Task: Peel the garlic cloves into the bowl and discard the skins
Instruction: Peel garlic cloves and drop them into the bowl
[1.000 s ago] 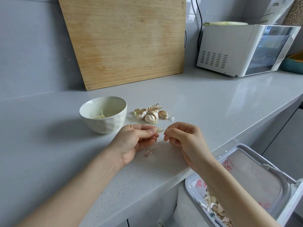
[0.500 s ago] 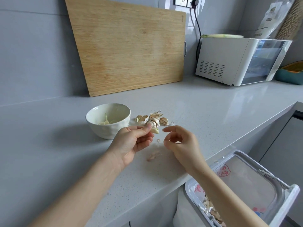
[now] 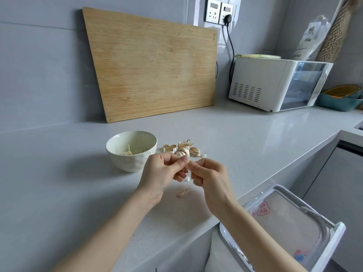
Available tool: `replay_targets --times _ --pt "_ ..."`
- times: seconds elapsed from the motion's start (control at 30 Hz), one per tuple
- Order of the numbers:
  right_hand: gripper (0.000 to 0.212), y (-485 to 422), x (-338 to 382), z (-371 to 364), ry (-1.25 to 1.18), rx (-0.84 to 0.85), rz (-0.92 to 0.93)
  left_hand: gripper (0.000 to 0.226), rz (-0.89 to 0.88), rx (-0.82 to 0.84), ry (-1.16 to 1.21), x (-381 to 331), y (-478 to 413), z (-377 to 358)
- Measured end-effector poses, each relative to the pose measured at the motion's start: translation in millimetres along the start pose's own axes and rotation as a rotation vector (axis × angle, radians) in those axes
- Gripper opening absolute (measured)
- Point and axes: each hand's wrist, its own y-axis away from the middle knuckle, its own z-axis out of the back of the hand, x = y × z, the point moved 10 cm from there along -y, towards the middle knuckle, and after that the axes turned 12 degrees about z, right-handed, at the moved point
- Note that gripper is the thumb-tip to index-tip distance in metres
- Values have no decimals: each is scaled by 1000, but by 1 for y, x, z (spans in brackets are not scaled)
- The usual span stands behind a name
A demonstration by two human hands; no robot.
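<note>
Garlic clove [image 3: 188,161] is pinched between both hands near the tabletop's front edge: the right hand [image 3: 212,177], apart half a second ago, has closed back on it opposite the left hand [image 3: 159,173]. A skin flap [image 3: 187,178] hangs loose below, so peeling looks well advanced.

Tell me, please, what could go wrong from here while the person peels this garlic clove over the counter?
1. The loose skin hanging between the left hand and the right hand could drop onto the counter, where skin scraps already lie, not into the bin.
2. The garlic clove is pinched only by fingertips, beside the bowl, not over it; it might slip and roll away.
</note>
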Motion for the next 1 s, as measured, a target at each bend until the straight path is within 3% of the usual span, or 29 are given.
replay_targets --times 0.17,0.33,0.43,0.53,0.67,0.73,0.8,0.9,1.0 --pt "19 8 -34 -21 -444 -36 -433 15 -28 62 -5 -3 2 -5" --pt "19 11 -33 -24 -516 0 -567 11 -45 133 33 -9 4 -9" --pt "21 8 -39 -12 -552 -71 -632 3 -38 142 110 -12 5 -6" --pt "23 -2 -40 13 -316 -76 -541 6 -34 132 180 -18 6 1" --pt "45 -18 -14 36 347 79 -269 6 -89 90 120 -34 10 8" --pt "33 -29 0 36 503 138 -117 5 -147 20 15 -47 11 17" --pt "3 -43 9 42 676 142 10 8 -201 -121 -132 -61 9 36" --pt "24 -64 9 46 945 131 99 10 -267 -359 -367 -81 4 72" --pt "37 -82 -9 31 1128 222 89 12 -328 -477 -618 -94 1 88"
